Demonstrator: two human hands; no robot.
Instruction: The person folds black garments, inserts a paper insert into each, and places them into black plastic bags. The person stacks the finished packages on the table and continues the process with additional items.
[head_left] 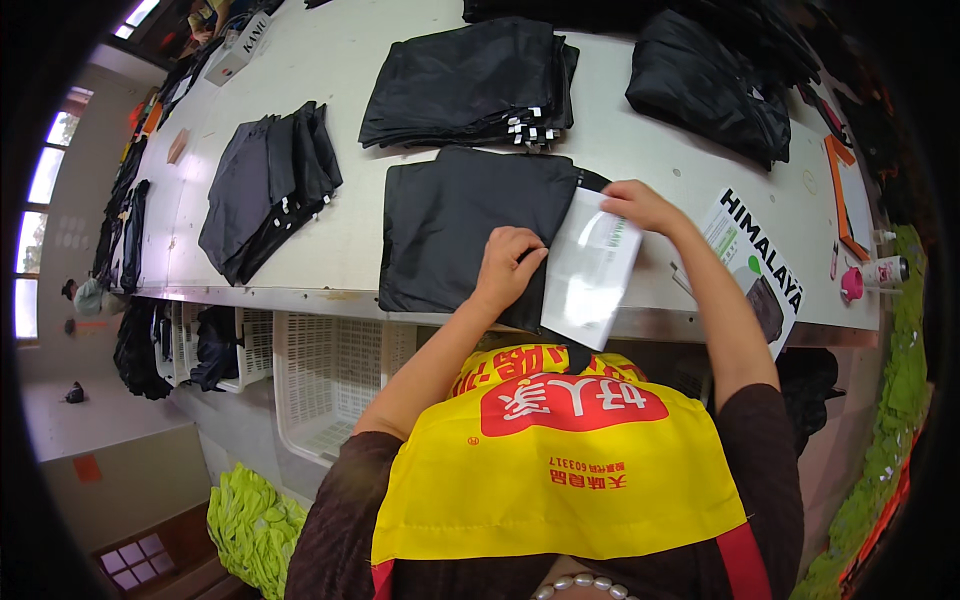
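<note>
At the table's near edge (300,295), the left hand (508,268) presses flat, ungripping, on a folded black garment (460,225) (one corner overhanging) while the right hand (638,205) pinches a clear plastic sleeve (590,268).

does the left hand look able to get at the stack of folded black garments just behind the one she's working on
Probably yes: the left hand rests on the black garment, and the stack lies just beyond with nothing between, though it takes a forward stretch.

A folded garment (460,235) lies on the table (350,250) before two stacks (470,85), a plastic bag (590,268) over its right edge, a printed card (765,265) further right
</note>
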